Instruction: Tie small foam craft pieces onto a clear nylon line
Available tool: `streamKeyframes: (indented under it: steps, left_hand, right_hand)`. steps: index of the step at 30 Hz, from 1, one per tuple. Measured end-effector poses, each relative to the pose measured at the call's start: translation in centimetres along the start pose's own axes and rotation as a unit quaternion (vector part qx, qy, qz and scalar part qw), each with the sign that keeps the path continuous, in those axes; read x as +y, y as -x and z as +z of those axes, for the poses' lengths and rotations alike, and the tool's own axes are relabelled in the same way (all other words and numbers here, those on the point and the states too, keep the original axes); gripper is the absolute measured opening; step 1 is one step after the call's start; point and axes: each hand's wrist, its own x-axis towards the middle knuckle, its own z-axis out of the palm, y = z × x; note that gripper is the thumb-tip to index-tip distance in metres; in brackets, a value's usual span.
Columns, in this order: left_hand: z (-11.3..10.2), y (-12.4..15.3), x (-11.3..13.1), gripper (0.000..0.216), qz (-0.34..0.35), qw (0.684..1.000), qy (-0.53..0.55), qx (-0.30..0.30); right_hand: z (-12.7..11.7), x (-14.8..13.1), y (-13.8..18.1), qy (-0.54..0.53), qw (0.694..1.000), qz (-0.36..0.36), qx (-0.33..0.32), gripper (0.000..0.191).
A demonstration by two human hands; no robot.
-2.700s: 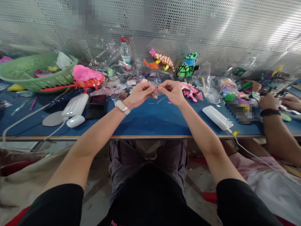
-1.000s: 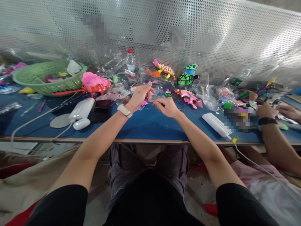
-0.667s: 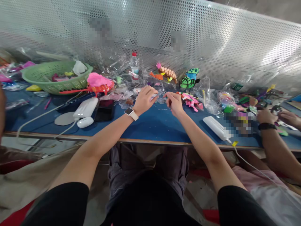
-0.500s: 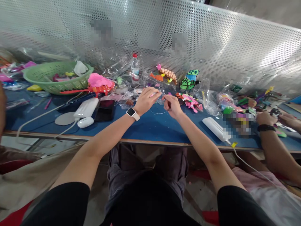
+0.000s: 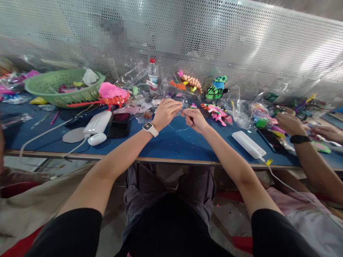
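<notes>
My left hand [image 5: 166, 112], with a watch on its wrist, and my right hand [image 5: 195, 119] meet fingertip to fingertip above the blue table [image 5: 171, 142]. Both pinch something small between them that I cannot make out. A thin white thread [image 5: 177, 128] curls on the table just below the fingers. Small coloured foam pieces [image 5: 215, 112] and clear plastic bags [image 5: 139, 107] lie just beyond my hands.
A green basket [image 5: 60, 87] stands back left beside a pink and red foam toy [image 5: 112, 93]. White power banks [image 5: 97, 122] [image 5: 248, 144], a phone [image 5: 118, 125] and cables lie near the front. A bottle [image 5: 153, 74] and foam animals [image 5: 214, 89] line the perforated wall. Another person's hands [image 5: 292, 125] work at right.
My hands parted, the left one lifting open about a second ago, then came back together in a pinch. The view tilted a little. The other person's hand moved further back.
</notes>
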Motion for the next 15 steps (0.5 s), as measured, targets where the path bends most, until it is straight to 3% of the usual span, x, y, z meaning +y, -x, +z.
streamKeyframes:
  steps: [6,11,15]
  left_hand:
    - [-0.7,-0.3,0.4,0.037,0.000,0.998,0.024,-0.063]
    - [-0.6,-0.6,0.6,0.035,-0.017,0.997,0.030,-0.074]
    - [-0.5,-0.8,0.6,0.031,-0.033,0.992,0.086,-0.088]
  right_hand:
    - [-0.1,-0.8,0.2,0.143,0.987,-0.072,0.003,0.055]
    - [-1.4,-2.2,0.5,0.266,0.957,-0.111,-0.037,0.051]
    - [-2.1,-2.5,0.6,0.286,0.950,-0.116,-0.056,0.048]
